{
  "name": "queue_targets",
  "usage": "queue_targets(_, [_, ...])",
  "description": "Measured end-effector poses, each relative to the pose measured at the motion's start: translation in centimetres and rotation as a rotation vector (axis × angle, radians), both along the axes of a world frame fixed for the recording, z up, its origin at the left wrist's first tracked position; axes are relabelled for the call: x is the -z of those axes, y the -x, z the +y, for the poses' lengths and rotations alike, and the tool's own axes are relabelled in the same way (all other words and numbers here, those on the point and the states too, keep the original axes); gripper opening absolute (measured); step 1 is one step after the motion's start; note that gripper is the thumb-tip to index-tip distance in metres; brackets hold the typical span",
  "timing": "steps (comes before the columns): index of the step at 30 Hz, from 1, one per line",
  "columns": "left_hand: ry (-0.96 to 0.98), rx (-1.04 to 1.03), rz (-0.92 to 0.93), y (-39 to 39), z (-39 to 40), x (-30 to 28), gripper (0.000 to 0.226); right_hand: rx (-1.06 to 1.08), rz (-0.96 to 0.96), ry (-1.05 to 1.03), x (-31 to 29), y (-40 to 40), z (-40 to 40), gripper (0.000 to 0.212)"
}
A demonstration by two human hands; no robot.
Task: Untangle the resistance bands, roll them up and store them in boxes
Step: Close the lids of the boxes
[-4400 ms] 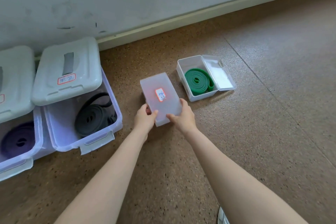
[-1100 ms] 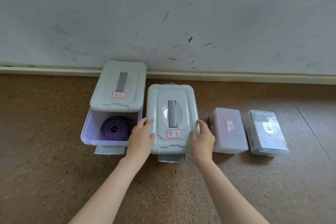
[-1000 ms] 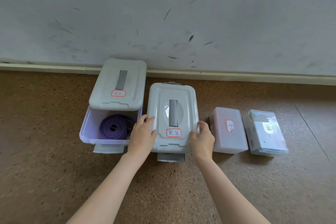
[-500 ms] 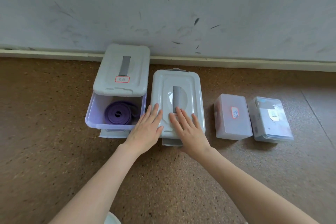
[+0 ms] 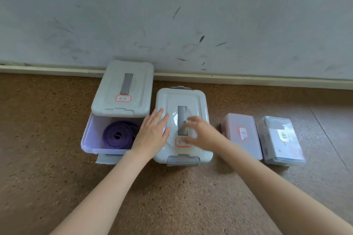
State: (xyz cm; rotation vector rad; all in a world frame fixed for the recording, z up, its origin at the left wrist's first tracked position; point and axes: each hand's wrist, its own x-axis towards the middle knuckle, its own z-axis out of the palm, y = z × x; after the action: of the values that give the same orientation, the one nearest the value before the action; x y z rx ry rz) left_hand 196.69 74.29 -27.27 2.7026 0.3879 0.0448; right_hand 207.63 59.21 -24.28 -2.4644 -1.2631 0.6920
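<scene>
Two large lidded boxes, the left one [image 5: 107, 137] open, the right one [image 5: 198, 101] closed; two small boxes, [image 5: 242, 135] and [image 5: 282, 141]; one rolled purple band [image 5: 118, 136]; two hands, left [image 5: 150, 133] and right [image 5: 202, 132].

Red-bordered handwritten labels mark the storage boxes lined up along the wall: one on the raised lid [image 5: 122, 89] of the open box, one on the closed box [image 5: 182, 126] half covered by a hand, one on each small box [image 5: 241, 135]. None is legible.
</scene>
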Motion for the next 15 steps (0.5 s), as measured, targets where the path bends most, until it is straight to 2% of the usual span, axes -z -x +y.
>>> queue_targets(2, [-0.010,-0.003,-0.014,-2.3,0.6,0.2,0.053,0.156,-0.055,-0.084,-0.2,-3.3,2.1,0.046])
queue_targets(4, [-0.050,0.007,0.009,-4.2,0.6,1.0,0.055,0.238,-0.082,-0.101,0.2,-6.3,4.6,0.054])
queue_targets(7, [-0.178,0.025,0.079,-5.5,0.0,2.5,0.058,0.278,-0.073,0.038,1.6,-9.9,7.9,0.074])
queue_targets(10, [-0.283,0.007,0.003,-5.4,-0.7,2.8,0.056,0.364,0.081,0.130,2.9,-12.4,9.2,0.087])
queue_targets(12, [-0.287,0.023,-0.039,-5.4,-0.6,3.2,0.061,0.399,0.144,0.063,3.4,-13.1,9.3,0.080])
queue_targets(15, [-0.281,0.019,-0.009,-5.5,-0.6,3.3,0.062,0.444,0.012,-0.096,4.2,-12.6,9.0,0.054])
